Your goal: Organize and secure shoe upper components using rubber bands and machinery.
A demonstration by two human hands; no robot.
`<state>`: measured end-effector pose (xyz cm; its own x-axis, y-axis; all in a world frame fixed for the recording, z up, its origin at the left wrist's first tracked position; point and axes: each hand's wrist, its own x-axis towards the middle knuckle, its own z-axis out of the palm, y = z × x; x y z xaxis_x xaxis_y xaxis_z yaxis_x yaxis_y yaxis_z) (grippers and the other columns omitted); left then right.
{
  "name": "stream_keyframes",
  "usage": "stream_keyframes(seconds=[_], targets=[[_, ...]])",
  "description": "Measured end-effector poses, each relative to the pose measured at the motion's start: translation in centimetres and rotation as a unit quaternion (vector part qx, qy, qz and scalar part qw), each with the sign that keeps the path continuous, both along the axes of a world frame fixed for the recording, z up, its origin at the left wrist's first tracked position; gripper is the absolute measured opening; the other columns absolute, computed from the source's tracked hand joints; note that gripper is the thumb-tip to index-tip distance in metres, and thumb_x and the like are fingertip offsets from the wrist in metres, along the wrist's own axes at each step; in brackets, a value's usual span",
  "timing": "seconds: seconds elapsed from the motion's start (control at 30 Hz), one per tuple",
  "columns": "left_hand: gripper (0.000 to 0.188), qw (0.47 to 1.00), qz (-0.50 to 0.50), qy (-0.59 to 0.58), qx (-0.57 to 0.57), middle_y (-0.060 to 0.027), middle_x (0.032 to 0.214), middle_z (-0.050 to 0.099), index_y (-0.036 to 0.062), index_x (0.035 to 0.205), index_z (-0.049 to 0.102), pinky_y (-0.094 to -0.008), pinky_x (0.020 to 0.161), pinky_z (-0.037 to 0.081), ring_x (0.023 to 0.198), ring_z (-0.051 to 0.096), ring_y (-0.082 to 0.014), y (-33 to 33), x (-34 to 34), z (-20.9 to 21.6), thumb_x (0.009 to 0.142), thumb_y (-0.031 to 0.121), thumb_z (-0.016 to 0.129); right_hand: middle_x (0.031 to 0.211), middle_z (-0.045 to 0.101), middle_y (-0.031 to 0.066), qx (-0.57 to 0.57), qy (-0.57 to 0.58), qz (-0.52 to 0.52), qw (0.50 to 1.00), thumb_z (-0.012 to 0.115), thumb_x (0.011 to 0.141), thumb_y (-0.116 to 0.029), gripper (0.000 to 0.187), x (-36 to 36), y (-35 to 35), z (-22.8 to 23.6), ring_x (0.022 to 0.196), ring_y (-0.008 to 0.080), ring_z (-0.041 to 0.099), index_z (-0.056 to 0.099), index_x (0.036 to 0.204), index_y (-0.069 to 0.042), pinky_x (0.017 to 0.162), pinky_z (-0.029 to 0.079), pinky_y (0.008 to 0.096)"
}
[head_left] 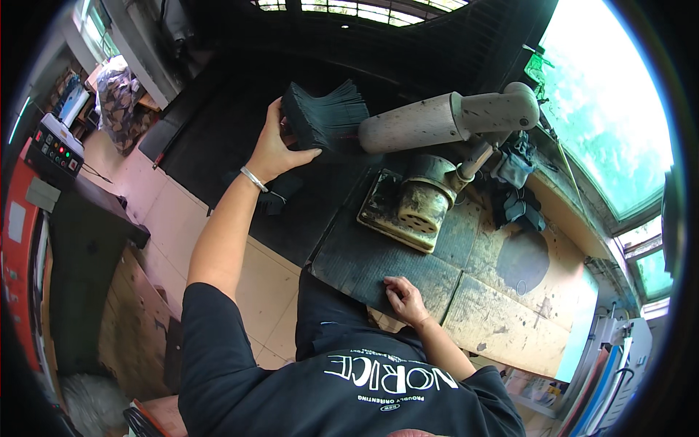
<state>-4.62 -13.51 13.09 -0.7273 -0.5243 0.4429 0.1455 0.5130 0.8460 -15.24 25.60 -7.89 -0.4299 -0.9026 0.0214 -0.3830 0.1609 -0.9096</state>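
At the back of the workbench, my left hand point(278, 149) grips a thick stack of thin dark sheets point(324, 116) by its left side. Thumb and fingers spread around the stack, whose upper right edges fan apart. Close to its right side is the rounded end of a grey cylindrical head on a jointed arm point(415, 125). My right hand point(405, 300) rests at the near edge of the dark bench mat point(349, 269). Its fingers are curled in, and nothing shows in them.
A grimy round housing with vent holes point(424, 200) stands on a square plate right of the stack. Dark cloth-like pieces point(517, 207) lie by the window ledge. Further left are a control box with lit buttons point(58, 149) and a camouflage-patterned cloth point(118, 102).
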Motion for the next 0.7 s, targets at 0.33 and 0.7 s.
stream_keyframes(seconds=[0.33,0.7], targets=[[0.100,1.000,-0.008,0.015,0.014,-0.0139,0.129,0.045,0.0042,0.143,0.018,-0.0402,0.102,0.048,0.121,0.051,-0.0236,2.3,3.7,-1.9,0.066,0.000,0.082,0.099,0.062,0.0095,-0.010,-0.113,-0.013,0.993,0.065,0.086,-0.007,0.036,0.2,1.4,-1.7,0.090,0.0199,0.063,0.059,0.121,-0.003,0.079,0.052,0.0295],[0.101,0.988,-0.036,-0.067,0.137,-0.0143,0.126,0.047,0.0002,0.141,0.020,-0.0357,0.099,0.047,0.117,0.052,-0.0223,16.9,6.4,-13.1,0.063,0.004,0.084,0.126,0.052,0.0141,-0.003,-0.029,-0.028,0.999,0.067,0.085,-0.007,0.052,1.1,3.3,1.1,0.100,0.0227,0.060,0.048,0.133,-0.002,0.084,0.051,0.0326]])
